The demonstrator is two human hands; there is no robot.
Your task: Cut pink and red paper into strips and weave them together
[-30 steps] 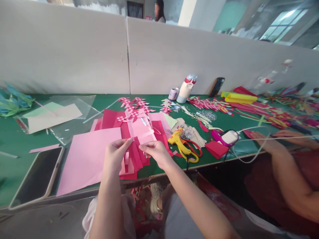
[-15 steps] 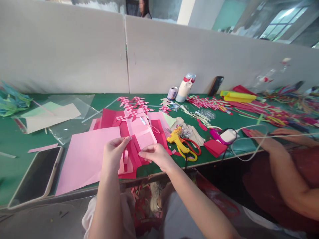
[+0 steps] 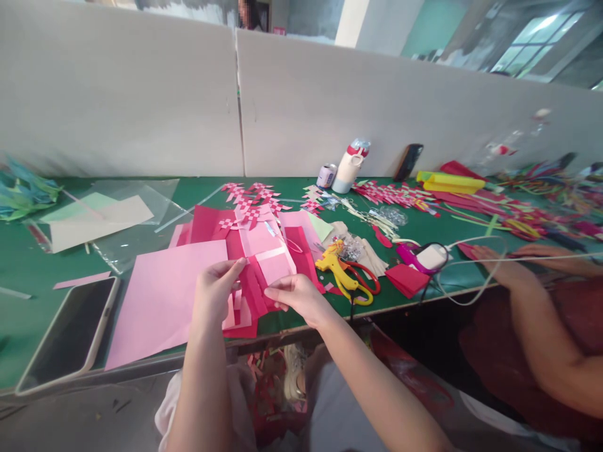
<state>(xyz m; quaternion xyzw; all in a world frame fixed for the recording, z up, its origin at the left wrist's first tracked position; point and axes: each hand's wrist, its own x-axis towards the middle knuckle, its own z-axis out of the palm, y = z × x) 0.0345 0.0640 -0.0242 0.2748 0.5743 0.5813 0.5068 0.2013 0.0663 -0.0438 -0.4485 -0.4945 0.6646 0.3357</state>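
Just below frame centre: left hand (image 3: pixel 213 290) and right hand (image 3: pixel 296 294) flanking the strip bundle (image 3: pixel 252 290), a sheaf of dark-red and pink paper strips over the near edge of the green surface (image 3: pixel 28 263). Left fingers (image 3: pixel 234 267) pinched on bundle's upper left corner, right fingers (image 3: pixel 273 294) closed on its right edge, both touching. Long axis approx. up-down in frame, tilting upper left to lower right; big pink sheet (image 3: pixel 164 295) just left, yellow scissors (image 3: pixel 346 279) near on right.
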